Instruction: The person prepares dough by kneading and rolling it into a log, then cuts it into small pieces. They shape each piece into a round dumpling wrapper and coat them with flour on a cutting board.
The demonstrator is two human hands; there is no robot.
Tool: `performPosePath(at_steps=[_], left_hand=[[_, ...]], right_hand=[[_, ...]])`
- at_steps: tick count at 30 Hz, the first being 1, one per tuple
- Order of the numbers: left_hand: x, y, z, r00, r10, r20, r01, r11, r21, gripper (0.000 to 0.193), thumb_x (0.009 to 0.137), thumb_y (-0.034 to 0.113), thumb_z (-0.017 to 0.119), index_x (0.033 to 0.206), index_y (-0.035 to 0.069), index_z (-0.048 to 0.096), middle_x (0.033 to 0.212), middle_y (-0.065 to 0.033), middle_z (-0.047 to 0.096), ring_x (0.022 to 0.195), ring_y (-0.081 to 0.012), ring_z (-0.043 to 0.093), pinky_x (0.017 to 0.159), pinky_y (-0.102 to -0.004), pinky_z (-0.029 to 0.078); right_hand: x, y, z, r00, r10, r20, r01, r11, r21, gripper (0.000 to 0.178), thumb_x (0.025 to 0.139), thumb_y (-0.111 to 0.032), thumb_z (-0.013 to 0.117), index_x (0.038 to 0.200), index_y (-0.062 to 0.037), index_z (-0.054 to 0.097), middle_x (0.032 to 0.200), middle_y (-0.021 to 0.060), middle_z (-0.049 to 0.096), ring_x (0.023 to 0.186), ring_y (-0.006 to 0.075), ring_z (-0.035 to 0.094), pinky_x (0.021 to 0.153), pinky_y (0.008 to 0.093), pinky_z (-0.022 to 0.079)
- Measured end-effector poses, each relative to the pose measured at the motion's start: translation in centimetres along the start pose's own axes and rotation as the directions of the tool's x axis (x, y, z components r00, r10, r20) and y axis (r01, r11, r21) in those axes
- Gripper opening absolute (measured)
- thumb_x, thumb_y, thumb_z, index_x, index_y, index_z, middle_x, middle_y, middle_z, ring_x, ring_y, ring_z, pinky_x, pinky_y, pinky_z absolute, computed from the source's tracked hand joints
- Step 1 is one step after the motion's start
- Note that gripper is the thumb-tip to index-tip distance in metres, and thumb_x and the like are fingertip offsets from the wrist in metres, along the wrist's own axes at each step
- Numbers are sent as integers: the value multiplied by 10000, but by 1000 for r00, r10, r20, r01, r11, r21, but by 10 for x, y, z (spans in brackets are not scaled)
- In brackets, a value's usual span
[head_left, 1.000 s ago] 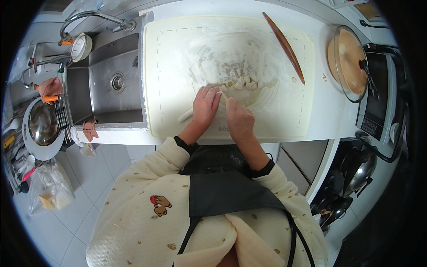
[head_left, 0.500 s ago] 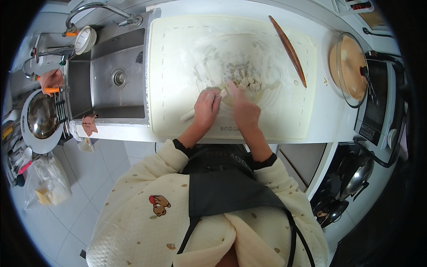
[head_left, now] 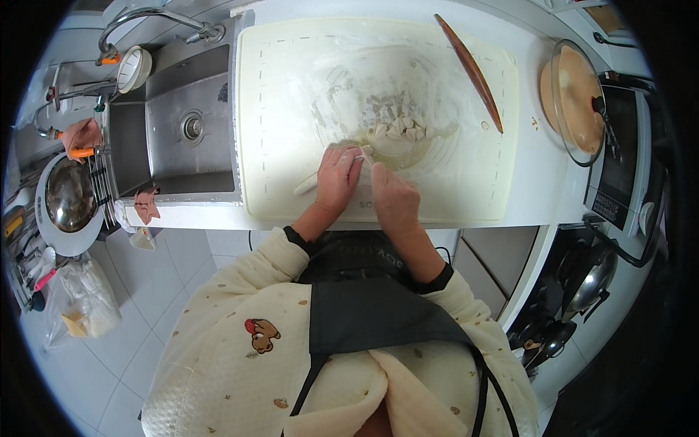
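Seen from the head camera, a person in a dark apron [head_left: 386, 317] and a cream quilted top [head_left: 211, 357] bends over a floured, pale mat [head_left: 473, 193] on a white counter [head_left: 550, 186]. The left hand [head_left: 338, 176] lies over a slender dough roll [head_left: 306, 185], its fingers close together and curved down to hold it against the mat. One end of the roll shows to the left of the wrist; the other peeks out by the fingertips. Just beside it, the right hand [head_left: 395, 201] is curled nearly into a fist near that far end; whether its fingers grip anything cannot be told, as the hand covers its own grasp. Beyond both hands, a loose cluster of small cut dough pieces [head_left: 404, 130] sits in the flour near the mat's middle.

A brown rolling pin [head_left: 472, 73], tapered at both ends, lies slantwise toward the mat's far right, with a single dough scrap [head_left: 485, 125] near its closer tip. Farther right on the counter, a glass lid [head_left: 582, 105] with a black knob leans against a round, tan object [head_left: 551, 95]. To the left, a steel sink [head_left: 207, 156] sits below a curved faucet [head_left: 156, 13], a pinkish cloth [head_left: 146, 207] draped at its front edge.
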State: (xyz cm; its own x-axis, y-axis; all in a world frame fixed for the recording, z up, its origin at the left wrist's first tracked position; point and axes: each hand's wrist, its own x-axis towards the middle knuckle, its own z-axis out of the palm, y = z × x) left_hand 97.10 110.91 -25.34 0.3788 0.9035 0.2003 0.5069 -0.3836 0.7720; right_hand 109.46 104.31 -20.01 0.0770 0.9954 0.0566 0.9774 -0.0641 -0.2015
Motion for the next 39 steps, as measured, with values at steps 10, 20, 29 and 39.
performPosePath(at_steps=[10,20,29,39], left_hand=[[2,-1,-2,998,27,57,-27,1000,9,184,816,44,687,999,53,676,1040,-118,662,931,-336,587,831,-408,490],[5,-5,-15,997,35,-62,-28,995,99,221,831,56,697,1047,32,658,963,-136,643,898,-338,579,814,-406,492],[2,-12,-16,999,-31,-29,33,996,80,171,849,73,678,1017,46,661,986,-118,668,905,-328,597,802,-407,501],[4,-14,-16,1000,9,-29,-8,999,46,171,835,55,687,1004,40,667,1009,-126,677,913,-337,604,811,-408,505]], right_hand=[[16,2,3,986,63,152,-65,998,11,171,897,-130,557,1068,-121,558,701,61,634,591,250,668,528,384,532],[17,11,14,961,213,179,-233,967,100,105,910,-144,555,1013,-131,564,677,70,619,591,278,655,531,430,520],[11,-9,7,995,-32,-95,51,979,196,53,871,-79,557,902,-84,514,686,88,588,625,292,644,554,412,503],[16,-10,12,999,-37,39,33,996,80,41,886,-88,537,899,-89,498,712,72,603,631,263,659,539,387,513]])
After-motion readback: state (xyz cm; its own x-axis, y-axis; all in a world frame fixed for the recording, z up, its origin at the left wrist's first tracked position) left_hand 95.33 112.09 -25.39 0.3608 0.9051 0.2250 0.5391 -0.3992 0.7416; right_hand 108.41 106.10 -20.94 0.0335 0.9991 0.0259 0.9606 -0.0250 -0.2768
